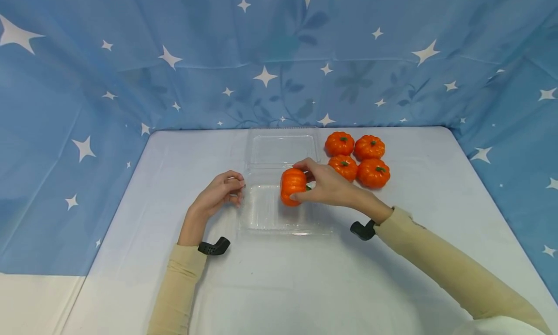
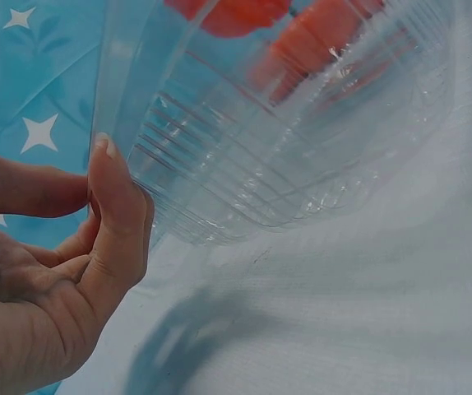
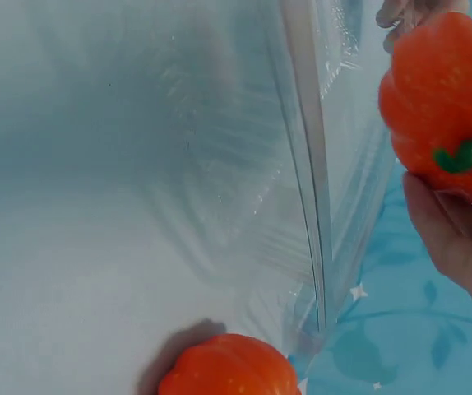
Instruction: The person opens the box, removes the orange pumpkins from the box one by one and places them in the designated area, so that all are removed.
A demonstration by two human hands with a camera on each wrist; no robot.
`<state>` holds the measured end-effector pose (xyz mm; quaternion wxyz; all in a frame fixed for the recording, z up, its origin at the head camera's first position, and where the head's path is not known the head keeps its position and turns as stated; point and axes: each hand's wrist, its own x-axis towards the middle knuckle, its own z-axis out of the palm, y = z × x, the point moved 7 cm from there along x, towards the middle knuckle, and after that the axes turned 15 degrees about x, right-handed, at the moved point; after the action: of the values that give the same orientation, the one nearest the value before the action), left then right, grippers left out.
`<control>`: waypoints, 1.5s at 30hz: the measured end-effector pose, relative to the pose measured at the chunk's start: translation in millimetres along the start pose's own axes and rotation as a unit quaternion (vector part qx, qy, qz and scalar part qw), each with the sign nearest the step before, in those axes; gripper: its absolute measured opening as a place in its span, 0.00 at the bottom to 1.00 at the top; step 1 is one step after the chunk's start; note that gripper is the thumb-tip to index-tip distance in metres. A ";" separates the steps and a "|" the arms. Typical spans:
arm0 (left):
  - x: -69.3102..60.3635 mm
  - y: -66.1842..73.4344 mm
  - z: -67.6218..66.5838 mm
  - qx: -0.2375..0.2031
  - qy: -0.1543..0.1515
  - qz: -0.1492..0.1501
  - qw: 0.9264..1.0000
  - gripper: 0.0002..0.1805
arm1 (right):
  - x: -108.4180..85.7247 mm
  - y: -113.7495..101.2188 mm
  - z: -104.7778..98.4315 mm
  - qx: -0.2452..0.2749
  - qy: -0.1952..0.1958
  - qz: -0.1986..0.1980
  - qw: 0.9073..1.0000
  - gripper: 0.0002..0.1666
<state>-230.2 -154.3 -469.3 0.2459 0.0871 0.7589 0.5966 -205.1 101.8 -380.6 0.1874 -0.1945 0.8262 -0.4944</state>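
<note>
My right hand (image 1: 327, 185) grips a small orange toy pumpkin (image 1: 291, 187), thumb on the near side and fingers on the far side. The pumpkin is tipped sideways above the base of a clear plastic clamshell box (image 1: 261, 218); its green stem (image 3: 460, 156) shows in the right wrist view. At the box's left edge is my left hand (image 1: 220, 194). In the left wrist view, the thumb and fingers of that hand (image 2: 96, 239) pinch the thin plastic rim. The clear lid (image 1: 283, 149) lies folded back, away from me.
Several more orange pumpkins (image 1: 373, 173) sit in a cluster to the right of the lid, near the table's back edge. A white cloth (image 1: 270, 286) covers the table. Blue star-patterned curtains (image 1: 279, 54) hang behind it and at both sides.
</note>
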 end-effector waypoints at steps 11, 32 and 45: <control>-0.2 -0.9 -0.4 0.004 0.000 0.002 1.000 0.14 | -18.6 -0.2 -19.6 0.048 0.014 -0.067 0.997 0.38; -0.7 0.0 -0.9 0.014 -0.002 0.005 1.000 0.13 | -69.9 17.8 -62.7 -0.063 0.100 -0.025 0.993 0.50; -1.0 -0.4 0.7 0.011 0.000 0.000 1.000 0.13 | -91.6 55.2 -73.2 -0.136 0.103 0.002 0.985 0.48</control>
<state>-228.9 -154.3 -469.5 0.2449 0.0901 0.7654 0.5883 -171.1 226.7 -386.7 0.0740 -0.1645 0.9012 -0.3941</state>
